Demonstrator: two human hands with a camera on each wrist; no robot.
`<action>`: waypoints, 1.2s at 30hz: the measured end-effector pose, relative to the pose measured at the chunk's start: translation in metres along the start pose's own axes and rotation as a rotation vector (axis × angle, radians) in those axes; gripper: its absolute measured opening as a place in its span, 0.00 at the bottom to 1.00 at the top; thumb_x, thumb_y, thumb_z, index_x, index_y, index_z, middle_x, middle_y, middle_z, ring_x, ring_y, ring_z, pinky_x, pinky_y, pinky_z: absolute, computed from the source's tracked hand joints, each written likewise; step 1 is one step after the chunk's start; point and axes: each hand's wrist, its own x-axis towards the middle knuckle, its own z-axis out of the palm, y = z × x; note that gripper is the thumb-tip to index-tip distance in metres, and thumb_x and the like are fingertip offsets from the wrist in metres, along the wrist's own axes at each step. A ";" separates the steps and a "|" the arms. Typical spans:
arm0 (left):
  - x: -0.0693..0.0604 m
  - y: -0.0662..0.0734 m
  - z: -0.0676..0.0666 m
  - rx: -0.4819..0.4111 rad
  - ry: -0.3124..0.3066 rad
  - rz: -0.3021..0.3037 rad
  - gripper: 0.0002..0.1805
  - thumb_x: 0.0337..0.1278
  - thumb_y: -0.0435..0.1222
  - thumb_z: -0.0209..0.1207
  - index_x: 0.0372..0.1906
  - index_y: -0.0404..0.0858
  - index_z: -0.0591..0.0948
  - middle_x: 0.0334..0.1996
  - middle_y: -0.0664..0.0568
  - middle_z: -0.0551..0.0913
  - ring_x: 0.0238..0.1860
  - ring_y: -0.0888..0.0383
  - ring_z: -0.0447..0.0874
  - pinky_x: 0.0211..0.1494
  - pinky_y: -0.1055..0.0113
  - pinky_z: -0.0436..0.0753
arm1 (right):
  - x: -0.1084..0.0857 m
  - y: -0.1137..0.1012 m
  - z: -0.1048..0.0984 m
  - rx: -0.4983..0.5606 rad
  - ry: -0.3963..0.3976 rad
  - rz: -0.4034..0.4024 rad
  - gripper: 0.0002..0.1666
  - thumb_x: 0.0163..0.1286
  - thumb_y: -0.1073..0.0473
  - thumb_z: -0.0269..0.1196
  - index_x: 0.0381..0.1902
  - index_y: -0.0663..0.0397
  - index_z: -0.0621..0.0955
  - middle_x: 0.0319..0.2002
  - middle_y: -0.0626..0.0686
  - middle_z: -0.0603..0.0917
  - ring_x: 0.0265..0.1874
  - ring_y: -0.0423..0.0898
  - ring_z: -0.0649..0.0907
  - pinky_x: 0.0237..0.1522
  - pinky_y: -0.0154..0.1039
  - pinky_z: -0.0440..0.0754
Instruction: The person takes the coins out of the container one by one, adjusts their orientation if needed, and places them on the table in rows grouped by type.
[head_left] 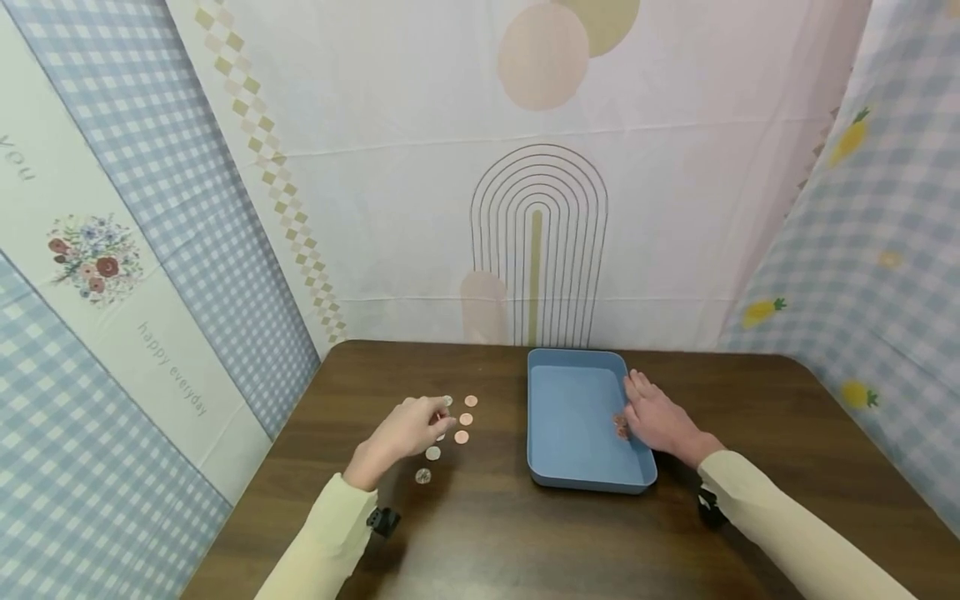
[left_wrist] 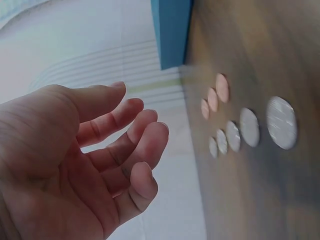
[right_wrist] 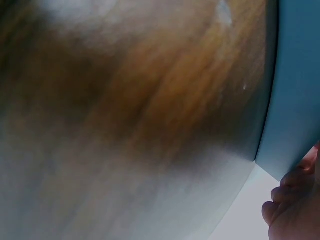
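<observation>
My left hand [head_left: 408, 429] hovers over a row of silver coins [head_left: 432, 453] on the table, partly hiding them. Its fingers are loosely bent, and the left wrist view shows nothing between them. Beside that row lie three copper coins [head_left: 461, 437]. In the left wrist view the silver coins [left_wrist: 282, 123] and copper coins [left_wrist: 222, 88] lie apart from the hand. At the right, my right hand [head_left: 662, 423] holds the right wall of a blue tray [head_left: 585, 482]. A few copper-coloured coins [head_left: 621, 426] show inside the tray by that hand.
The dark wooden table [head_left: 480, 533] reaches back to a white patterned cloth [head_left: 397, 233]. Checked cloths hang on the left [head_left: 202, 167] and right [head_left: 825, 292]. The tray's wall [right_wrist: 295, 80] fills the right side of the right wrist view.
</observation>
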 end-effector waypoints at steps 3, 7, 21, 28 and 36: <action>0.007 0.010 -0.003 -0.012 -0.014 0.016 0.08 0.67 0.42 0.58 0.32 0.45 0.80 0.23 0.57 0.79 0.21 0.63 0.72 0.28 0.67 0.72 | 0.002 0.002 0.001 -0.004 -0.002 -0.003 0.33 0.77 0.58 0.44 0.71 0.77 0.58 0.73 0.74 0.54 0.73 0.69 0.56 0.71 0.62 0.57; 0.014 0.022 -0.003 -0.016 -0.005 0.034 0.07 0.67 0.42 0.59 0.35 0.44 0.81 0.29 0.56 0.85 0.24 0.64 0.76 0.30 0.66 0.74 | 0.004 0.002 0.001 -0.005 -0.004 -0.010 0.33 0.77 0.57 0.44 0.70 0.77 0.58 0.73 0.75 0.54 0.73 0.69 0.56 0.71 0.62 0.57; 0.044 0.057 0.012 -0.180 -0.062 0.031 0.09 0.69 0.43 0.57 0.43 0.42 0.80 0.34 0.53 0.86 0.17 0.64 0.77 0.28 0.68 0.77 | 0.013 0.008 -0.002 -0.006 -0.013 -0.014 0.34 0.76 0.57 0.45 0.71 0.76 0.58 0.73 0.74 0.55 0.73 0.69 0.57 0.71 0.62 0.58; 0.055 0.075 0.022 -0.176 -0.058 0.046 0.10 0.69 0.46 0.56 0.43 0.44 0.81 0.36 0.57 0.86 0.33 0.65 0.81 0.39 0.68 0.78 | 0.012 0.008 0.000 -0.005 -0.012 -0.021 0.34 0.76 0.57 0.45 0.70 0.77 0.58 0.73 0.74 0.55 0.73 0.69 0.57 0.71 0.62 0.58; 0.065 0.095 0.031 -0.154 -0.052 0.036 0.10 0.68 0.48 0.56 0.43 0.47 0.82 0.36 0.60 0.87 0.36 0.65 0.83 0.40 0.68 0.76 | 0.014 0.009 0.001 -0.020 -0.015 -0.016 0.34 0.76 0.57 0.44 0.71 0.77 0.57 0.73 0.75 0.54 0.73 0.69 0.57 0.71 0.62 0.58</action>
